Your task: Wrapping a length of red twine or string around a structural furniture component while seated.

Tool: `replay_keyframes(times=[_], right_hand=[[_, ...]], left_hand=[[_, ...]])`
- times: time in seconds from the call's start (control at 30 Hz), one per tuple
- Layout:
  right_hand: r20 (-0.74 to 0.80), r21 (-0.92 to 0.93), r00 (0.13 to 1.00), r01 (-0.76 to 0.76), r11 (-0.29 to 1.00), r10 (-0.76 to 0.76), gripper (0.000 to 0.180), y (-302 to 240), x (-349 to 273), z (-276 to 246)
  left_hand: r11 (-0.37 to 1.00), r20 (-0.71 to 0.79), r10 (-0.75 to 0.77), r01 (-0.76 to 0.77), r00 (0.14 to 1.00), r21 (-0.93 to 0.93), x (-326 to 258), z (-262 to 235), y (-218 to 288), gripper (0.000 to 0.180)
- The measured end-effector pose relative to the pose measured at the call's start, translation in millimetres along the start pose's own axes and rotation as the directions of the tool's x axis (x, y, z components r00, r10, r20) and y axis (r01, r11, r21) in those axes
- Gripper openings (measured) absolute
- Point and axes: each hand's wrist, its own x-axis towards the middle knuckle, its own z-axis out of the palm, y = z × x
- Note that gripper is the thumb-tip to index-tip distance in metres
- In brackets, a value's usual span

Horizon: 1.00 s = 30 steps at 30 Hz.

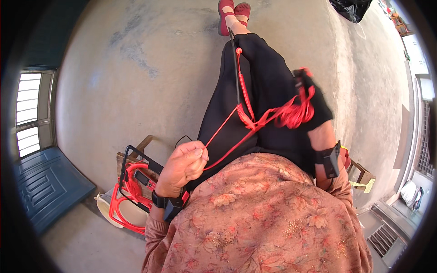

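Note:
My left hand [185, 164] is closed, pinching a thin red cord [223, 132] between thumb and fingers near my lap. The cord runs up to a knotted red braid [248, 119] that hangs along a black rod or strap [236, 73] lying over my black-trousered legs. My right hand [314, 102] wears a black glove and holds a loose bundle of red cord [295, 113] wound around it, pulled out to the right. Both wrists carry black bands. My feet in red shoes [233, 13] show at the top.
At my left side a small wooden stool [136, 152] bears a black wire frame [136, 157] with red cord wound on it [129, 186], over a pale round basin [107, 209]. Bare concrete floor all around. A blue door lies at the left, a black bag at top right.

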Motion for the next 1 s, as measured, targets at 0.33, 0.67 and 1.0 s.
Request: replay_keyframes(times=[0.33,0.67,1.0], right_hand=[[-0.238,-0.888,0.802,0.049,0.458,-0.547,0.019,-43,6,78],[0.030,-0.375,0.997,-0.057,0.925,0.074,0.043,7,9,105],[-0.127,-0.626,0.960,0.119,0.771,-0.251,0.046,-20,18,102]], left_hand=[[0.846,-0.024,0.500,-0.483,0.866,0.225,84,48,42,0.033],[0.215,0.017,0.527,-0.152,0.850,0.965,120,28,8,0.021],[0.874,-0.187,0.472,-0.485,0.861,-0.029,25,14,86,0.021]])
